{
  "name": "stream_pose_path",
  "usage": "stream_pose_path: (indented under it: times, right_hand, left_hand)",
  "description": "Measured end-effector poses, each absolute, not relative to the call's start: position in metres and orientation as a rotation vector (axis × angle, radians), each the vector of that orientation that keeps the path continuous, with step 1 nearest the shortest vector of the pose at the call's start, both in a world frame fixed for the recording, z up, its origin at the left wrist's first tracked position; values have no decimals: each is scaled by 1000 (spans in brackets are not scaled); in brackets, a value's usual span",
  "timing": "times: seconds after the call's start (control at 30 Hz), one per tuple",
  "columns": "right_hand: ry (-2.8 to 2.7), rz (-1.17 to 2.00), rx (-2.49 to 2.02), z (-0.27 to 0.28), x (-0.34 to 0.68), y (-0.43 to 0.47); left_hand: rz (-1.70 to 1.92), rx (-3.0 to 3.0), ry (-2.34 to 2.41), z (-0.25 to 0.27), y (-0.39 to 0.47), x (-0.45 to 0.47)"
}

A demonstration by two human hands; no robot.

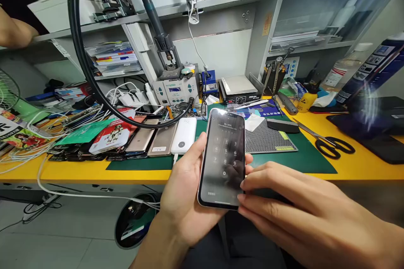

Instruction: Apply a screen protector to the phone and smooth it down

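Observation:
A smartphone (223, 159) with a dark passcode screen of number keys lies tilted in my left hand (186, 195). My left palm sits under it, the thumb along its left edge and fingertips showing at its right edge. My right hand (293, 206) comes in from the right, fingers stretched out, with fingertips touching the phone's lower right edge. The right thumb is hidden. Behind the phone, a white power bank (184, 135) with a cable plugged in lies on the green mat (315, 159).
Gold phones (161, 138) and stacked phones with a red package (113, 134) lie left. Scissors (334, 147) and a black perforated pad (271, 136) lie right. A soldering station (176, 90) stands behind, under a looping black hose (82, 59). Another person's arm (15, 31) shows upper left.

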State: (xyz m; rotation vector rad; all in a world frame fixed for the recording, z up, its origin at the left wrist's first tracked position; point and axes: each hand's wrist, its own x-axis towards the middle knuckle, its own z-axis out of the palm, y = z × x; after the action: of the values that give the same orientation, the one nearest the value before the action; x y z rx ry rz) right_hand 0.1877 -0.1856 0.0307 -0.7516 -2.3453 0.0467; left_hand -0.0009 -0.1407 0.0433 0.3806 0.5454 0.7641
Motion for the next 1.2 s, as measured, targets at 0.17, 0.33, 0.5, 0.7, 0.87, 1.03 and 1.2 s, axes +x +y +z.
stream_pose_path:
  times: [0.17, 0.33, 0.5, 0.7, 0.87, 1.03, 1.2]
  right_hand:
    - [-2438, -42, -709, 30, 190, -187]
    - [-2430, -61, -732, 25, 191, -188]
    - [-2385, -141, -726, 22, 186, -183]
    - [-2175, -182, -782, 26, 165, -183]
    - [-2058, -122, -794, 23, 153, -186]
    - [-2063, -66, -777, 20, 150, -186]
    - [-2056, -55, -771, 21, 149, -186]
  left_hand:
    - [752, 392, 525, 43, -141, -1]
    - [757, 382, 527, 42, -141, -1]
    - [771, 356, 536, 41, -142, 3]
    - [849, 311, 538, 40, -145, 9]
    - [885, 280, 522, 38, -150, 14]
    - [910, 269, 543, 37, -151, 14]
    - [930, 252, 583, 39, -152, 16]
